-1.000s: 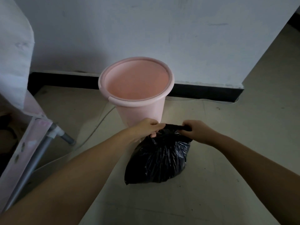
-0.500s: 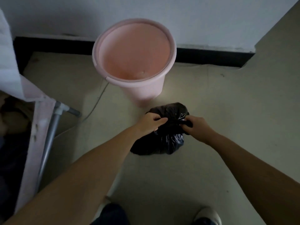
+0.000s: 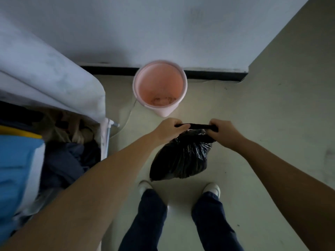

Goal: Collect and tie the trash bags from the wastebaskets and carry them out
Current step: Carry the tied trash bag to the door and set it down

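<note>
A black trash bag (image 3: 181, 158) hangs above the floor in front of my feet, bulging and full. My left hand (image 3: 171, 131) and my right hand (image 3: 222, 132) each grip one end of the bag's gathered top, which is stretched taut as a black band between them. Just beyond the hands stands the pink wastebasket (image 3: 160, 105) against the wall; it has no liner, and a little residue lies at its bottom.
A fabric-covered rack (image 3: 54, 84) with clothes and a blue item (image 3: 16, 160) fills the left side. A thin cable (image 3: 126, 120) runs on the floor by the basket. A wall with a black baseboard (image 3: 213, 76) is ahead; open floor lies to the right.
The bag has come up off the floor and its top is now pulled out straight between my hands. The view has risen and tilted down, showing my legs and shoes.
</note>
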Available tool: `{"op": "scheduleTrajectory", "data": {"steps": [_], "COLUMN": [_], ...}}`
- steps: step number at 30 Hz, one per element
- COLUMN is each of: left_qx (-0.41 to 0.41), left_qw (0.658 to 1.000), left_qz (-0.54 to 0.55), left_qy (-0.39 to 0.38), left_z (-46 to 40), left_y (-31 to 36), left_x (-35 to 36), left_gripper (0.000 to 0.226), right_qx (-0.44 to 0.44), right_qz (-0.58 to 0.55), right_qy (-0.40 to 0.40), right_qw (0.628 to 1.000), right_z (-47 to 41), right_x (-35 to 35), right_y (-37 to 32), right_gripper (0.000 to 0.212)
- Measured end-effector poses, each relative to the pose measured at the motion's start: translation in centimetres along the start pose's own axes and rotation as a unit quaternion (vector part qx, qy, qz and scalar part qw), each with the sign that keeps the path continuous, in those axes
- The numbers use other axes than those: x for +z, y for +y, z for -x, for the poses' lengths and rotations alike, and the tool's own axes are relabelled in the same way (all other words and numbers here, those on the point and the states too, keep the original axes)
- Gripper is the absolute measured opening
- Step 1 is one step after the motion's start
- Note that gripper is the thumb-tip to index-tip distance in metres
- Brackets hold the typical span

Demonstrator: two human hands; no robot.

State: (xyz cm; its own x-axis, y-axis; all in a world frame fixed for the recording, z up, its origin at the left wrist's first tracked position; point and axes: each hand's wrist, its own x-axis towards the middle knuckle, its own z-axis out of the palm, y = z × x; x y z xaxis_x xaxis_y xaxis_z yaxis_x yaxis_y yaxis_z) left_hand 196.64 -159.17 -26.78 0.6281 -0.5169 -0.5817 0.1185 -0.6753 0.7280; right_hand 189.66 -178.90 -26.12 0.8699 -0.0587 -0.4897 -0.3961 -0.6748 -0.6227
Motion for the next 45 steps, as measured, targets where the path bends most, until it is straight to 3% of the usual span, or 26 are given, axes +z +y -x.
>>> {"op": "scheduleTrajectory", "data": {"steps": [6,9,14,21,26,32,39,42,45], "left_qx": [0.003,0.031,0.035,-0.053,-0.113,-0.214,-0.295,-0.327,-0.364], "left_qw": [1.000,0.999,0.991,0.948,0.903,0.830,0.701,0.646,0.592], "left_qz": [-0.022,-0.031,-0.038,0.021,0.089,0.135,0.259,0.283,0.306], "left_qy": [-0.012,0.016,0.124,0.313,0.406,0.497,0.595,0.629,0.651], "left_z": [9.2,12.6,16.9,24.8,32.5,43.7,58.4,64.7,71.4], "left_y": [7.9,10.5,13.4,15.5,15.1,12.5,9.7,9.0,8.7], "left_x": [-4.5,-5.9,-6.8,-2.7,3.3,12.5,29.7,38.8,47.8], "left_gripper": [0.032,0.016,0.022,0.030,0.040,0.024,0.022,0.021,0.024], "right_qx": [-0.020,-0.048,-0.132,-0.308,-0.402,-0.546,-0.611,-0.638,-0.667], "right_qz": [0.024,0.046,0.099,0.179,0.258,0.341,0.365,0.377,0.380], "right_qy": [0.009,0.003,-0.026,-0.116,-0.201,-0.264,-0.387,-0.427,-0.450], "right_qw": [0.999,0.998,0.986,0.927,0.855,0.719,0.586,0.518,0.456], "right_z": [6.6,8.5,9.0,11.5,16.3,26.3,43.4,52.8,62.4], "right_x": [-5.7,-7.7,-10.7,-13.1,-11.3,-4.3,7.1,11.8,16.7], "right_y": [-8.1,-11.1,-14.6,-18.7,-21.0,-24.1,-22.3,-19.8,-16.9], "right_gripper": [0.012,0.022,0.005,0.024,0.015,0.006,0.020,0.009,0.026]}}
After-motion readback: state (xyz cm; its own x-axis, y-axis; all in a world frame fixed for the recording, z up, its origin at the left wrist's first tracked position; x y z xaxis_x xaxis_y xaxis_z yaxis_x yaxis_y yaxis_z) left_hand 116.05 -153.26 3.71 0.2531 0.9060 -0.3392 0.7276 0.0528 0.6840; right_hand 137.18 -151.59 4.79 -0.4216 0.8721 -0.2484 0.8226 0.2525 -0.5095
